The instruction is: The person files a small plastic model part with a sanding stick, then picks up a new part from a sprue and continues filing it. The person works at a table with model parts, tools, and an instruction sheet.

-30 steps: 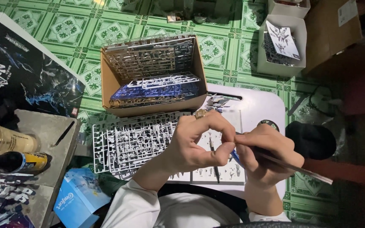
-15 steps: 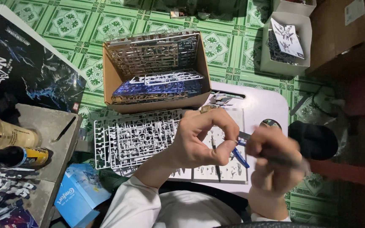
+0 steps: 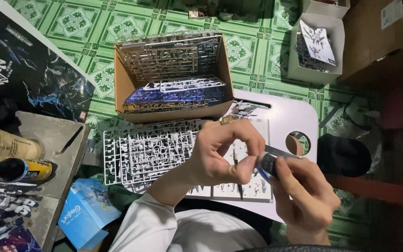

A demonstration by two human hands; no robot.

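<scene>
My left hand (image 3: 224, 153) is curled over the white lap tray (image 3: 291, 116), its thumb and fingers pinching a small part that I cannot make out. My right hand (image 3: 304, 198) grips a dark hobby tool with blue on it (image 3: 269, 163), its tip right at my left thumb. Under both hands lies an open instruction sheet (image 3: 253, 189). A white plastic parts frame (image 3: 148, 151) rests at the tray's left edge, beside my left wrist.
A brown cardboard box (image 3: 173, 77) holding several parts frames stands on the green tiled floor beyond the tray. A small white box (image 3: 314, 46) sits far right. On the left are a dark printed box lid (image 3: 24, 74), a grey table with bottles (image 3: 15, 170) and a blue packet (image 3: 86, 212).
My right hand has slid lower and to the right, bringing the tool's tip against my left thumb. My left hand stays curled over the sheet.
</scene>
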